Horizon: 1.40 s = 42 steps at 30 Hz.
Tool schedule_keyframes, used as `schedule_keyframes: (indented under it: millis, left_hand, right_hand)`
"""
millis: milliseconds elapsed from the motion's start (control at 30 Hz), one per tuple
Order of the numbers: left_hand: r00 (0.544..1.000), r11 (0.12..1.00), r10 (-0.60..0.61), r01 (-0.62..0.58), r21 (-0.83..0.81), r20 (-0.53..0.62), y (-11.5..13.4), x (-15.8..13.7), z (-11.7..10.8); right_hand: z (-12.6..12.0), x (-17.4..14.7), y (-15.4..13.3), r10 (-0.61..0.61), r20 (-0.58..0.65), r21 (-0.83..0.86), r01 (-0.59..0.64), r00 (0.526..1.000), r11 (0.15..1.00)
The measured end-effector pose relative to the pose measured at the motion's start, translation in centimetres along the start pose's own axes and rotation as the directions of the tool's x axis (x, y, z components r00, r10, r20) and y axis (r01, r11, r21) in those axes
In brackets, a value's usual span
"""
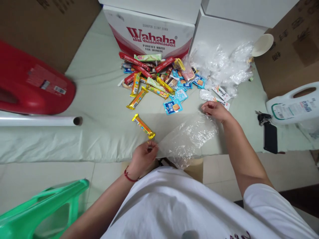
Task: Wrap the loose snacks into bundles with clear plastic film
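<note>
A thin transparent plastic bag (186, 136) stretches between my two hands, its lower part hanging over the table's front edge. My left hand (144, 157) is closed, pinching one corner of it. My right hand (217, 111) pinches its upper right side, fingers pressed together. Just above my left hand lies a yellow-wrapped snack bar (143, 126), apart from the others. Beyond it is a pile of wrapped snacks: yellow bars (137, 98), red sticks (134, 61), and blue packets (172, 107). White packets with orange pictures (221, 94) lie past my right hand.
Crumpled transparent bags (219, 64) are heaped at the back right, before a Wahaha carton (152, 36). A red jug (37, 79) and a white roll (37, 120) are on the left. A white jug (294, 104), keys (263, 118) and a black phone-like object (270, 137) lie right.
</note>
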<state>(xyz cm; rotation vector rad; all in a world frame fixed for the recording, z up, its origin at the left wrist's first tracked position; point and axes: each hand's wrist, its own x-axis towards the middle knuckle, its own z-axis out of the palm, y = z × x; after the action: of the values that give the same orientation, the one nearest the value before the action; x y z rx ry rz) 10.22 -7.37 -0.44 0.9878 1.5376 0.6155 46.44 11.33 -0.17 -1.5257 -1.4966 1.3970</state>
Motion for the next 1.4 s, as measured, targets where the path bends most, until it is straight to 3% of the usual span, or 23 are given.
schedule_keyframes:
  millis: [100, 200, 267, 333, 400, 467, 533, 600, 700, 800, 967, 1100, 1167, 1233, 1333, 1400]
  left_hand:
    - [0.994, 0.982, 0.066, -0.050, 0.184, -0.082, -0.4, 0.2, 0.1]
    - [0.980, 0.947, 0.162, -0.121, 0.298, -0.118, -0.5, 0.2, 0.1]
    - [0.939, 0.907, 0.285, -0.199, 0.371, -0.193, -0.6, -0.1, 0.1]
    - [0.828, 0.821, 0.483, -0.313, 0.478, -0.285, -0.8, -0.6, 0.2]
    - [0.647, 0.664, 0.703, -0.451, 0.596, -0.293, -1.0, -1.2, 0.4]
    - [0.474, 0.466, 0.861, -0.595, 0.654, -0.183, -0.9, -1.6, 0.6]
    - [0.384, 0.323, 0.923, -0.710, 0.626, -0.040, -0.5, -1.7, 0.9]
    - [0.392, 0.292, 0.918, -0.776, 0.559, 0.064, 0.2, -1.7, 1.6]
    - [0.475, 0.355, 0.867, -0.803, 0.479, 0.153, 1.5, -1.4, 3.4]
    - [0.511, 0.369, 0.831, -0.801, 0.472, 0.219, 2.4, -0.6, 6.3]
    - [0.512, 0.290, 0.820, -0.757, 0.586, 0.256, 1.7, 1.2, 11.0]
    - [0.536, 0.260, 0.797, -0.720, 0.644, 0.278, -0.1, 2.1, 12.1]
    - [0.547, 0.293, 0.802, -0.713, 0.637, 0.242, -0.8, 2.3, 11.7]
    - [0.565, 0.364, 0.802, -0.719, 0.592, 0.194, -1.0, 2.4, 11.2]
    - [0.616, 0.511, 0.777, -0.736, 0.444, 0.127, -0.4, 2.5, 10.3]
    - [0.678, 0.629, 0.732, -0.712, 0.312, 0.069, 0.4, 2.7, 9.9]
  right_hand:
    - [0.7, 0.2, -0.2, -0.070, -0.177, -0.034, 0.065, 0.982, 0.997]
    - [0.2, -1.3, 0.0, -0.105, -0.351, -0.059, 0.091, 0.930, 0.994]
    - [-0.7, -3.2, 0.5, -0.078, -0.428, -0.090, 0.044, 0.901, 0.995]
    - [-1.4, -5.5, 1.2, -0.029, -0.472, -0.175, -0.062, 0.881, 0.983]
    - [-1.6, -7.9, 1.9, 0.015, -0.466, -0.330, -0.190, 0.885, 0.925]
    - [-1.2, -9.9, 2.5, 0.059, -0.401, -0.464, -0.258, 0.914, 0.848]
    - [-0.3, -11.5, 2.7, 0.121, -0.321, -0.486, -0.273, 0.939, 0.830]
    - [0.6, -12.4, 2.6, 0.176, -0.282, -0.390, -0.280, 0.943, 0.877]
    - [1.9, -13.0, 1.7, 0.201, -0.297, -0.131, -0.249, 0.934, 0.960]
    - [3.0, -13.0, 0.4, 0.233, -0.278, 0.150, -0.197, 0.932, 0.969]
    - [5.1, -12.3, -1.5, 0.331, -0.161, 0.568, -0.187, 0.930, 0.801]
    - [5.2, -11.3, -1.7, 0.351, -0.072, 0.792, -0.160, 0.934, 0.589]
    - [4.7, -10.9, -1.5, 0.356, -0.025, 0.841, -0.173, 0.934, 0.513]
    - [4.3, -10.4, -1.3, 0.349, 0.002, 0.852, -0.184, 0.937, 0.490]
    - [4.4, -9.7, -1.2, 0.303, -0.013, 0.839, -0.155, 0.953, 0.522]
    - [4.8, -9.4, -1.4, 0.261, -0.055, 0.830, -0.101, 0.964, 0.548]
